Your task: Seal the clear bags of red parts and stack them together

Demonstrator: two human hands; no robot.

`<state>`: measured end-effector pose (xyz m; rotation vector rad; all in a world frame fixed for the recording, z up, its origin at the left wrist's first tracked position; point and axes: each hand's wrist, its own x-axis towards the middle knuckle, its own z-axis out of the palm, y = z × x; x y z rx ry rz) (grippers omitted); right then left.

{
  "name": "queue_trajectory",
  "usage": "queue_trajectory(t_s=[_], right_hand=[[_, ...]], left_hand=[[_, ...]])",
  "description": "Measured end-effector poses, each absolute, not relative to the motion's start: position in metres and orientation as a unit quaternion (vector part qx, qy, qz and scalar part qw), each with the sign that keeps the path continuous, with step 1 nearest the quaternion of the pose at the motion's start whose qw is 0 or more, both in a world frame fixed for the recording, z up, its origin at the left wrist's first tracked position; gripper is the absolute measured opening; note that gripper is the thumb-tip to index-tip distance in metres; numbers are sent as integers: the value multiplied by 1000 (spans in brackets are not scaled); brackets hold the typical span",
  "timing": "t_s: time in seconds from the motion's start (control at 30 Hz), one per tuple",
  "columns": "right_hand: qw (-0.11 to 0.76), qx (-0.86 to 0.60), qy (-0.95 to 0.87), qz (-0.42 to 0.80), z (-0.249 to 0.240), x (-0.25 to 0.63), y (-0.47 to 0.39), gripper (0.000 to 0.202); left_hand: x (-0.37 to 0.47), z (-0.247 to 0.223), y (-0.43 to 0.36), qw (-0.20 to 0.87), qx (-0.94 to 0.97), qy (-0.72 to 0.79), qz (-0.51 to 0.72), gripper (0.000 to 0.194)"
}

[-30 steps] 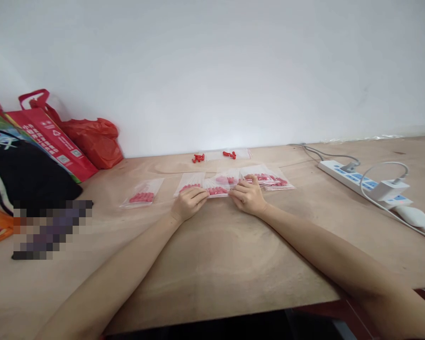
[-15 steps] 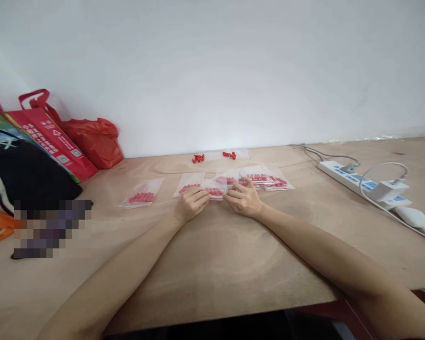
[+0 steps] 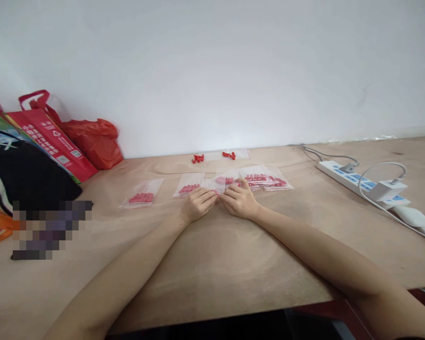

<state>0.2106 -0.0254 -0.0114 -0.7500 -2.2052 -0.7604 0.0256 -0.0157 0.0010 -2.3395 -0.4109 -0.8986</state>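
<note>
Both forearms reach out over the wooden table [image 3: 216, 264], hands meeting at the middle. Left hand [image 3: 197, 204] and right hand [image 3: 240, 202] have fingertips pinched on one small clear bag [image 3: 212, 188] of red pieces, which lies flat on the table between them and is mostly covered by the fingers. Step in hand looks like pressing or sealing this bag's edge; the next move likely calls for a firm, even pinch along the strip, then setting it with the others. Beside it: a filled bag [image 3: 189, 184] to the left, another [image 3: 142, 193] further left, a fanned pile of bags [image 3: 262, 178] to the right. Beyond, loose red pieces [image 3: 198, 158] near the wall. Power strip [image 3: 361, 182] far right, red bags [image 3: 92, 141] far left.
</note>
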Motion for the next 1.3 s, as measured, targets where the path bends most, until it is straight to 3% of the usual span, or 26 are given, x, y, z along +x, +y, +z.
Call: queue_trajectory(t_s=[0.5,0.7,0.83,1.07,1.3], right_hand=[[336,-304,-848,-276,-12,224,-21,18],[351,-296,-884,-84,-17,217,-22,18],[390,-265,-882,-2,-19,219,-19,19],[395,-311,-864,-21,-10,256,1,11],[379,-436,-796,-182,-8,274,1,24]], left_hand=[[-7,8,-20,337,-873,-205,-287,13],[-7,4,-18,340,-868,-236,-275,21],[-17,5,-16,327,-873,-234,-275,15],[-58,6,-4,221,-848,-401,-269,46],[-62,1,-2,51,-852,-492,-169,45]])
